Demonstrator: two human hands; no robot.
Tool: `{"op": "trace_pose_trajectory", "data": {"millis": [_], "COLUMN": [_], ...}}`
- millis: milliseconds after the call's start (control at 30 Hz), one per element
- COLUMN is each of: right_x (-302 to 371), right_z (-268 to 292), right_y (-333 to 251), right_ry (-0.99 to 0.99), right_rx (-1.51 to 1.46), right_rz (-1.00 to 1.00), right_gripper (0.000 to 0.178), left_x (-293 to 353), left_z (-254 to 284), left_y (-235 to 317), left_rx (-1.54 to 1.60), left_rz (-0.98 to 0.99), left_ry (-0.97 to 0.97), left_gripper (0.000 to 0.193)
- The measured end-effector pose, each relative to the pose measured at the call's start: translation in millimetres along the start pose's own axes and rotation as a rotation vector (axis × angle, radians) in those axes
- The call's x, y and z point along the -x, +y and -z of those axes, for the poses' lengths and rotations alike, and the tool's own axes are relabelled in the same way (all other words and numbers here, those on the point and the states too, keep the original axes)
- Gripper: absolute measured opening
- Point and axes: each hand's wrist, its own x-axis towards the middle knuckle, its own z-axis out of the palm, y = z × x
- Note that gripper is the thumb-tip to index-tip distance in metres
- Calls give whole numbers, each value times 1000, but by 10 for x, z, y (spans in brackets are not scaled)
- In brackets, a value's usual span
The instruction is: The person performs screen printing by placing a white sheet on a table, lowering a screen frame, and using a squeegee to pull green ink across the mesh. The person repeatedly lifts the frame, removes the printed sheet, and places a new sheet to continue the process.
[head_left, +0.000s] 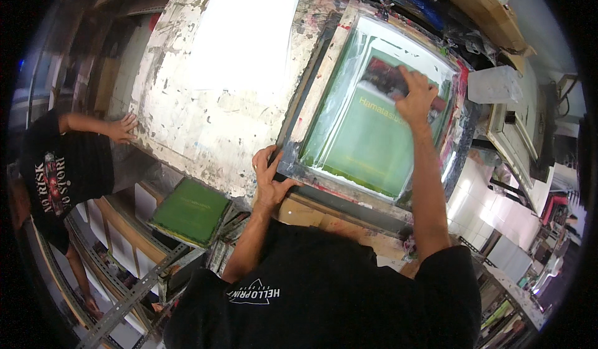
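- Currently, a dark reddish, bar-shaped squeegee [381, 77] is grasped by the right hand [418, 95], with the fingers bent over its upper side.
- The squeegee is placed in the far half of a rectangular, paint-stained screen frame [325, 56] with a translucent green mesh [358, 153]; between it and the near rim, a long stretch of green mesh is left uncovered.
- The squeegee's right end is set near the frame's right side, which is crossed by the right forearm.
- The left hand [270, 184] is placed at the frame's near-left corner, thumb and fingers parted; whether the corner is gripped or merely steadied cannot be told.
- Along the frame's left side, a narrow dark gap is seen before a broad white tabletop with flaking paint [205, 134].
- The tabletop's far part is covered by a white paper sheet [249, 31]; flaked surface is shown between the sheet and the near edge.
- The tabletop's left edge is touched by a co-worker's hand [123, 128], fingers extended.
- Beyond the frame's right edge, room is taken up by a translucent whitish plastic container [495, 85].
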Motion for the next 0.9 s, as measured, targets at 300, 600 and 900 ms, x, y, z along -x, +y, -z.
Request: {"op": "trace_pose_trajectory", "data": {"millis": [300, 600, 900], "right_x": [-1157, -863, 795], "right_z": [-118, -10, 886], "right_y": [586, 589, -765], "right_ry": [-30, 118, -43], "right_rx": [18, -46, -82], "right_rz": [0, 206, 81], "right_gripper": [80, 59, 54], "left_x": [44, 67, 21], "left_z": [-28, -49, 10], "left_y": [-49, -54, 158], "left_rx": [23, 156, 327], "left_rz": [-19, -4, 2], "left_ry": [36, 25, 161], "left_gripper": [89, 85, 84]}}
